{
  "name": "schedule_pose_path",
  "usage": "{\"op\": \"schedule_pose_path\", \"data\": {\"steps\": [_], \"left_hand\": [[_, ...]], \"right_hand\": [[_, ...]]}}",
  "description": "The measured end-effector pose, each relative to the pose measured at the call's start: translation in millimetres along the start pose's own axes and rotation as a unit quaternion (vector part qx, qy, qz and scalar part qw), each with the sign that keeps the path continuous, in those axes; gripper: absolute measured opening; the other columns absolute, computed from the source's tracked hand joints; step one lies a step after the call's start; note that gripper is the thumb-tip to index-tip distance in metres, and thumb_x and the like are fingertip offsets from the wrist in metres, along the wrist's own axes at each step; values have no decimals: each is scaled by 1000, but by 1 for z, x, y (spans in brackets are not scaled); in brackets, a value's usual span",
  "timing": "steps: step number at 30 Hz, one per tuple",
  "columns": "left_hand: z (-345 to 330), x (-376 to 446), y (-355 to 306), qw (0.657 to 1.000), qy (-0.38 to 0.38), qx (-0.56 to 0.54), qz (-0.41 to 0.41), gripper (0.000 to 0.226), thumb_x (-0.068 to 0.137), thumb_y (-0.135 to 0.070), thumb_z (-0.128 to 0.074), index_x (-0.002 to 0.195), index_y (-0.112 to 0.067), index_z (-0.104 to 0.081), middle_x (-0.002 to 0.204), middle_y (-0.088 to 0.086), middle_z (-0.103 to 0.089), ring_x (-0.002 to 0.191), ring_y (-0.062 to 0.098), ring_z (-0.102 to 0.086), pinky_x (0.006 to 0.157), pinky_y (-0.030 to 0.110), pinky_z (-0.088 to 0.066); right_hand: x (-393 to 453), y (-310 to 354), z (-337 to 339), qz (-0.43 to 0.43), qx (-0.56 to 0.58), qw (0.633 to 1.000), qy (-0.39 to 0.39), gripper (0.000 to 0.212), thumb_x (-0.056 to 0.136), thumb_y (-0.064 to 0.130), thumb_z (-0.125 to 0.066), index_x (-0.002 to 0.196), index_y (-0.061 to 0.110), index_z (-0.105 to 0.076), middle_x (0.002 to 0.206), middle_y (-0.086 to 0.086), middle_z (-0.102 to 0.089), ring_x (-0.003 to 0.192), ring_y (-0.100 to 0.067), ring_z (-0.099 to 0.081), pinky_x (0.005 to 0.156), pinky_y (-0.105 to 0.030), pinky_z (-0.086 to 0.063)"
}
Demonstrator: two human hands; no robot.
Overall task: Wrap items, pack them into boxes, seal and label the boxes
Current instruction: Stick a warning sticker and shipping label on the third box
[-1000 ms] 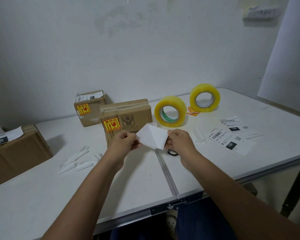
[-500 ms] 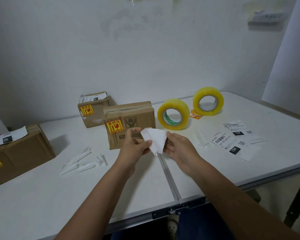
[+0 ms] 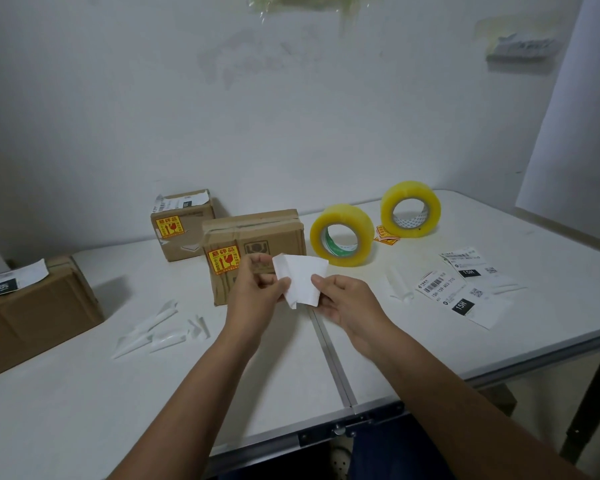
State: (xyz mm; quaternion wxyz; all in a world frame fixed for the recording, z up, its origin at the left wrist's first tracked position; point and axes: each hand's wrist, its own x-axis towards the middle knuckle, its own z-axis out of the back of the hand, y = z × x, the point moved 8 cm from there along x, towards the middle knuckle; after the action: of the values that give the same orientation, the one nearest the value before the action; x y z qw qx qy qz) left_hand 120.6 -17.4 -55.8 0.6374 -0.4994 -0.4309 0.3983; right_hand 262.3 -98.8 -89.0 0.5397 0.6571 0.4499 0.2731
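Hands: left hand (image 3: 257, 289) and right hand (image 3: 343, 299) each pinch the white label (image 3: 300, 280), held above the table's (image 3: 84, 393) middle, just before the sealed box (image 3: 257, 244).
Advice: peel the backing slowly from one corner, keeping the sheet flat.

Occlusions and crops

Left box (image 3: 32, 313) cut by frame edge; middle box (image 3: 253, 251) front partly behind left hand (image 3: 257, 292) and white paper (image 3: 300, 280); shipping labels (image 3: 465, 285) print too small.

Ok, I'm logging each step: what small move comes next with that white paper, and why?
Probably peel the white label from its backing and press it on the middle box. Both hands, left hand and right hand, pinch its edges just in front of that box, whose top is taped but bare.
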Motion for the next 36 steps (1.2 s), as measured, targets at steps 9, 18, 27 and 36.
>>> {"op": "schedule_pose_path", "data": {"steps": [9, 18, 27, 36], "left_hand": [[41, 13, -7, 999, -30, -24, 9, 29, 86, -3, -72, 104, -16, -54, 73, 0, -66, 69, 16, -65, 61, 24, -50], [127, 33, -16, 993, -104, 55, -25, 20, 88, -6, -69, 79, -24, -67, 89, 7, -70, 82, 20, -61, 71, 30, -46], [217, 38, -2, 946, -237, 222, -5, 19, 95, -6, -58, 89, -17, -71, 101, 3, -70, 84, 20, -59, 73, 32, -50], [217, 45, 22, 871, -142, 470, -19, 25, 91, 1, -54, 98, -10, -75, 116, 14, -61, 107, 31, -57, 81, 33, -44]], "right_hand": [[7, 9, 1, -33, 112, 993, -27, 11, 97, 17, -59, 99, 7, -63, 96, -8, -69, 81, -16, -63, 68, -23, -54], [18, 16, -30, 1, 67, 998, -9, 9, 97, 14, -58, 89, 9, -61, 95, -8, -66, 83, -17, -62, 61, -25, -52], [22, 8, -66, 0, 83, 996, -34, 11, 98, 10, -55, 88, 7, -56, 107, -14, -61, 101, -25, -61, 65, -27, -59], [22, -1, -69, -6, 44, 996, -80, 9, 97, 13, -57, 87, 12, -57, 117, -18, -55, 112, -31, -57, 83, -37, -57]]}}
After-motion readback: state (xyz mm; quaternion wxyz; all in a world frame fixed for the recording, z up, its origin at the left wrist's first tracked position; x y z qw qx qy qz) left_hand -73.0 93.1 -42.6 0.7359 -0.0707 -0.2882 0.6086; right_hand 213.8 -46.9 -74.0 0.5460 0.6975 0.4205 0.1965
